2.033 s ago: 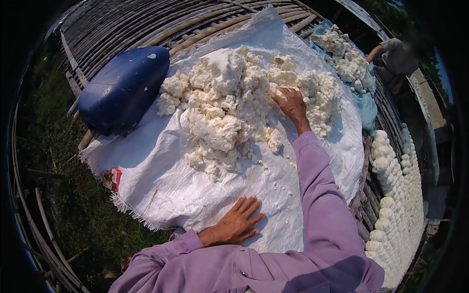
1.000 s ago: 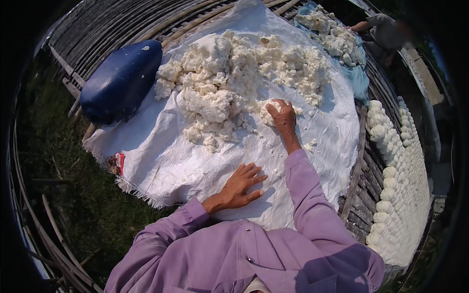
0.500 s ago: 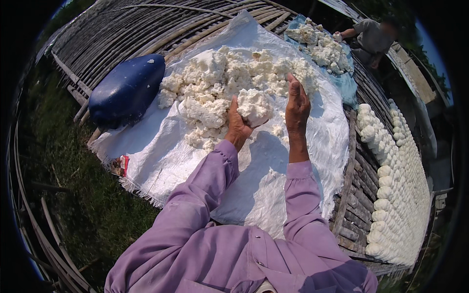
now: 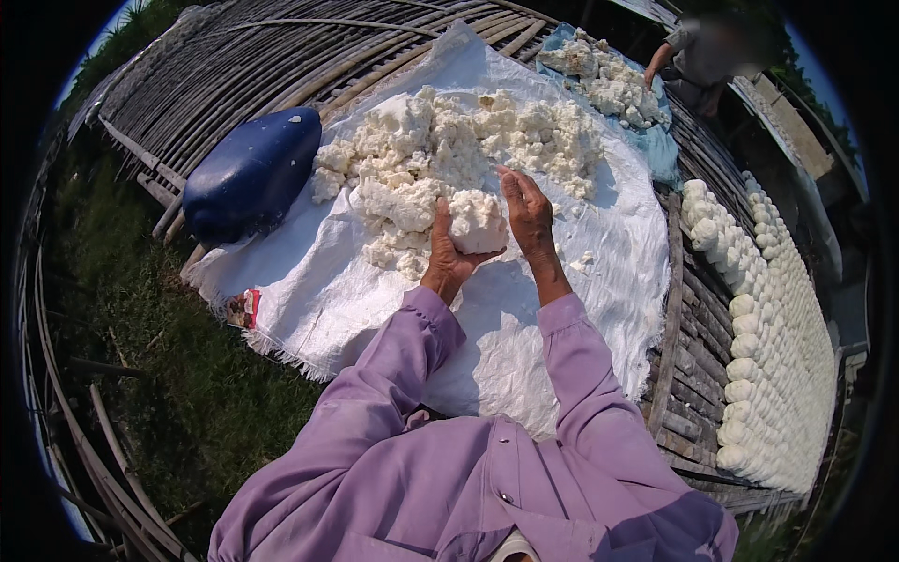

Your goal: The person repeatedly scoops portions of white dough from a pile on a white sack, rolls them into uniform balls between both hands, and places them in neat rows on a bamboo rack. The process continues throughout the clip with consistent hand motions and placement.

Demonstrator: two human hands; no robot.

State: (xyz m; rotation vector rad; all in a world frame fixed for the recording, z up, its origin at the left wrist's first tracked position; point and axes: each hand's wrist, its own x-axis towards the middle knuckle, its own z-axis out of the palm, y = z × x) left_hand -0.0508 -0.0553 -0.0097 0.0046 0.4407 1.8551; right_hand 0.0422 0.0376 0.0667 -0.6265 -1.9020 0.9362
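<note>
Weathered poles laid side by side form a broad platform (image 4: pixel 375 42) outdoors, reaching from the far left round to the right. Over its middle spreads a white woven sheet (image 4: pixel 618 258), fringed along its near-left edge. Rows of rounded white balls (image 4: pixel 773 347) fill the right side. On the sheet's far half sits a crumbly off-white heap (image 4: pixel 449 140), with a dark blue container (image 4: pixel 253 173) lying to its left. At far right, another person (image 4: pixel 698 56) reaches toward a smaller pile (image 4: pixel 618 89) on blue cloth (image 4: pixel 662 159). Near the heap's front edge, the left hand (image 4: pixel 453 258) cups a rough white lump (image 4: pixel 478 223) from below, thumb up its left side. Just right of the lump, the right hand (image 4: pixel 531 220) stands with fingers extended and slightly curved; whether it touches, I cannot tell.
</note>
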